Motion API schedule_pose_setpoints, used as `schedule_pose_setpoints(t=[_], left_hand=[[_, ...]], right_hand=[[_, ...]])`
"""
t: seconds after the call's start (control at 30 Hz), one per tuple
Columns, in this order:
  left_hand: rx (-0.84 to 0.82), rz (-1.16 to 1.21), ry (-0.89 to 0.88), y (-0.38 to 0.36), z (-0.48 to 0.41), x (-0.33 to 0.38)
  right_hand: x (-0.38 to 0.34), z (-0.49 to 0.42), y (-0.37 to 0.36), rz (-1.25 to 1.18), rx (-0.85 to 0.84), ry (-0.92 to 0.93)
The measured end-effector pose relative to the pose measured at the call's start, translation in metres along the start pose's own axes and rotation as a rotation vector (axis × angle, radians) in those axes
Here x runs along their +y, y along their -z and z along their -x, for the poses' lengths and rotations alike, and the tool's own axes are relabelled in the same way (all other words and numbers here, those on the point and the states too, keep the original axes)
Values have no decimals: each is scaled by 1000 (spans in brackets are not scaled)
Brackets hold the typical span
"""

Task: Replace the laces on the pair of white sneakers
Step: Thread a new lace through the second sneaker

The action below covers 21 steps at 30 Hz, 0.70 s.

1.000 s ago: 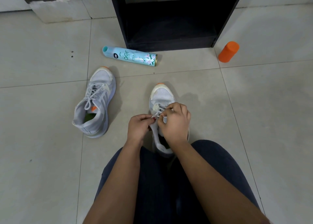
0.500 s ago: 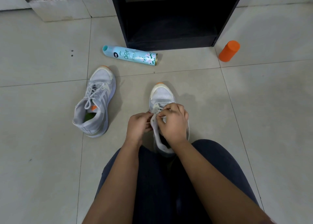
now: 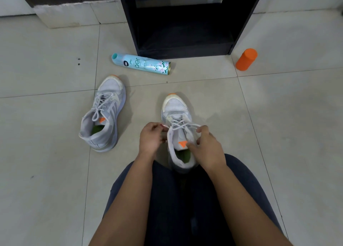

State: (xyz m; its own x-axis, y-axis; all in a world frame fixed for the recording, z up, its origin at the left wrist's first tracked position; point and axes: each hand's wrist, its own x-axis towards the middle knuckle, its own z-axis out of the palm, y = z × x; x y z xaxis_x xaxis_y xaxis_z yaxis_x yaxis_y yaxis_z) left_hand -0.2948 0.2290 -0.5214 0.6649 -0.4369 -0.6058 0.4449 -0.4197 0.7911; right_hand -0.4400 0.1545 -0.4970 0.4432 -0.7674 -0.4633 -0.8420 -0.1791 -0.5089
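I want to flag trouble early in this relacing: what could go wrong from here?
1. The left hand pinches one end of the lace and the right hand grips the other. Nothing pins the sneaker, so a hard pull may slide or tip it.
2. The left pinch looks small, so the lace could slip out.
3. The spray can lies on its side ahead and may roll if bumped.
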Motion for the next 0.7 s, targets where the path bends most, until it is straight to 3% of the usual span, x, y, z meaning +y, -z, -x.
schedule_pose_setpoints(t=[0.1,0.13,0.2,0.23,0.3,0.37,0.4,0.47,0.53,0.6,0.67,0.7], left_hand=[[342,451,-30,17,-8,4],[496,462,-83,25,-11,2],[688,76,-262,31,-9,2],[670,-215,-419,29,-6,0],[405,-704,-597,18,3,-5],[160,-916,-513,4,11,-7],[121,-976,-470,1,11,-7],[182,-974,-484,3,7,-8],[351,-670,-472,16,1,-7],[528,-397,-349,32,-3,-3],[608,-610,-334,38,-4,-2],[528,-761,-382,35,-4,-4]], right_hand=[[2,-10,-4,110,-11,-11],[2,-12,-6,93,-15,-16],[1,-12,-6,56,-29,-17],[0,-13,-6,47,-25,-8],[-3,-15,-9,55,-1,22],[-3,-19,-11,71,22,37],[-2,-20,-11,75,28,44],[-1,-22,-12,87,33,59],[1,-22,-12,91,41,68],[1,-23,-12,87,51,72],[1,-24,-13,95,61,80],[0,-24,-13,101,62,86]])
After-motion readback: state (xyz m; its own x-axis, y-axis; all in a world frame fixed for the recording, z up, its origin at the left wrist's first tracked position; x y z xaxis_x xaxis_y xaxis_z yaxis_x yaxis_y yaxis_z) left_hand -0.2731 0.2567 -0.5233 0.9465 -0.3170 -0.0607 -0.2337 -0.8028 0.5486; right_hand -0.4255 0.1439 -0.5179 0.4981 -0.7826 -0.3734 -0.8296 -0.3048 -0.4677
